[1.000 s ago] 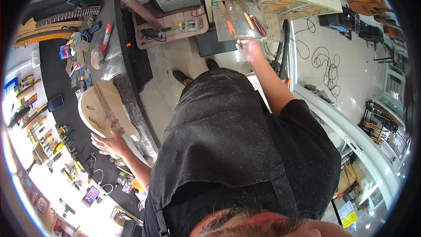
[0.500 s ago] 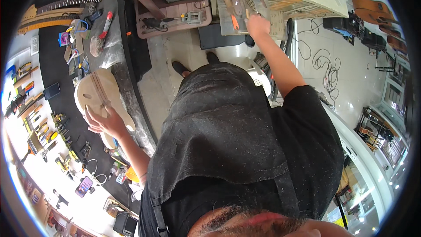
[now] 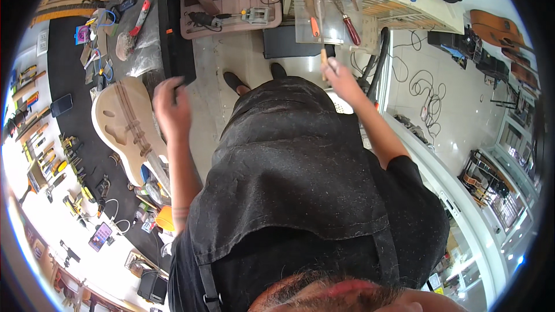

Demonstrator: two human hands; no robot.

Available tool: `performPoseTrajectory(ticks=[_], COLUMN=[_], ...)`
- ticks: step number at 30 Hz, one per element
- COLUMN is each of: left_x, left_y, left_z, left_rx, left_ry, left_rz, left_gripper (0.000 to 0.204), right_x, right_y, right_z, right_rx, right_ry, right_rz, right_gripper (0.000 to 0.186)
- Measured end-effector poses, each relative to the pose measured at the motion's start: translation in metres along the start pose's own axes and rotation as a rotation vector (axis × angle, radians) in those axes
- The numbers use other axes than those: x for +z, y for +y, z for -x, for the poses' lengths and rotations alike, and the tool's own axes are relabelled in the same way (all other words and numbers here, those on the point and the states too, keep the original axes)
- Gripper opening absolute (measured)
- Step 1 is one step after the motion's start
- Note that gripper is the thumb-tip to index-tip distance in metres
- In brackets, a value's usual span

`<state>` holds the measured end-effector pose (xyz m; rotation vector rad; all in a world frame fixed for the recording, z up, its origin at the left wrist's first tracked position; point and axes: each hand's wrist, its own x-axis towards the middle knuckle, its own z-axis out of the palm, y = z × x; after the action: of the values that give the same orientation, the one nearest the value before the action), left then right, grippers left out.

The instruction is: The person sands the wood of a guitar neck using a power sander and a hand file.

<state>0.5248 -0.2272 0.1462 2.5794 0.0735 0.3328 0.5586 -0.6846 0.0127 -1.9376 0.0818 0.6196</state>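
My right hand point(image 3: 342, 79) is closed around the light wooden handle of a slim file point(image 3: 324, 56). Its long narrow blade points away from me, over an open drawer point(image 3: 341, 39). Inside the drawer lie an orange-handled tool point(image 3: 314, 26) and a rasp with a dark red handle point(image 3: 351, 30). My left hand point(image 3: 172, 107) is raised beside the workbench edge, its fingers loosely bent and apart, slightly blurred, with nothing seen in them. Left of it, a pale wooden guitar body point(image 3: 118, 118) with darker centre stripes lies on the bench.
A brush point(image 3: 125, 45) and a red-and-white tube-like item point(image 3: 140, 17) lie on the dark workbench point(image 3: 63, 63). Guitar necks point(image 3: 75, 8) rest at its far end. A pink-brown cart point(image 3: 231, 26) stands ahead. Cables point(image 3: 428, 95) sprawl over the floor at right.
My right hand has drawn back from the drawer with the file, uncovering the red-handled rasp. My left hand has lifted off the guitar body and moved right.
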Motion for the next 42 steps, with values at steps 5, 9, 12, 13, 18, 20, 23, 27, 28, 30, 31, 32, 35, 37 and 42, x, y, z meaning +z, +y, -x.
performPoseTrajectory(ticks=[5,9,12,13,18,20,23,27,28,30,31,32,35,37,42], left_x=[0.112,0.122,0.104,0.088,0.030,0.005,-0.029,-0.070,-0.081,-0.099,-0.104,-0.109,-0.124,-0.126,-0.124], left_y=[0.084,0.110,0.067,0.050,0.008,-0.005,-0.014,-0.033,-0.034,-0.036,-0.039,-0.041,-0.051,-0.059,-0.076], left_z=[-0.041,-0.051,-0.036,-0.028,0.016,0.038,0.061,0.103,0.114,0.130,0.134,0.147,0.164,0.168,0.158], left_rx=[-0.171,-0.402,-0.553,-0.722,-0.586,-0.634,-0.741,-0.804,-0.863,-0.871,-0.851,-0.855,-0.834,-0.863,-0.889], left_ry=[-0.677,-0.587,-0.468,-0.430,-0.215,-0.086,0.050,0.268,0.328,0.498,0.614,0.726,0.923,1.026,1.207], left_rz=[0.751,0.755,0.907,0.947,0.552,0.540,0.611,0.651,0.758,0.810,0.860,0.866,0.886,0.888,0.878], left_gripper=[0.037,0.028,0.023,0.024,0.026,0.028,0.029,0.027,0.024,0.023,0.023,0.024,0.031,0.036,0.049], right_x=[0.040,0.066,0.053,0.050,-0.021,-0.021,-0.018,0.023,0.049,0.102,0.133,0.185,0.305,0.364,0.480], right_y=[-0.087,-0.118,-0.030,-0.020,0.088,0.072,0.039,-0.026,-0.050,-0.095,-0.116,-0.166,-0.338,-0.410,-0.508], right_z=[-0.008,-0.034,-0.059,-0.057,-0.143,-0.171,-0.202,-0.226,-0.230,-0.240,-0.251,-0.240,-0.170,-0.143,-0.108], right_rx=[-0.066,-0.387,0.113,0.314,0.443,0.450,0.356,0.355,0.259,-0.086,-0.338,-0.575,-1.173,-1.481,-2.016], right_ry=[-0.199,-0.298,-0.501,-0.285,-0.140,-0.081,0.052,-0.304,-0.424,-0.566,-0.588,-0.617,-0.655,-0.712,-0.871], right_rz=[0.067,0.021,-0.427,-0.475,-0.890,-0.861,-0.507,0.259,0.348,0.516,0.588,0.653,0.660,0.666,0.679], right_gripper=[0.034,0.037,0.033,0.034,0.032,0.043,0.053,0.065,0.058,0.046,0.041,0.035,0.026,0.028,0.037])
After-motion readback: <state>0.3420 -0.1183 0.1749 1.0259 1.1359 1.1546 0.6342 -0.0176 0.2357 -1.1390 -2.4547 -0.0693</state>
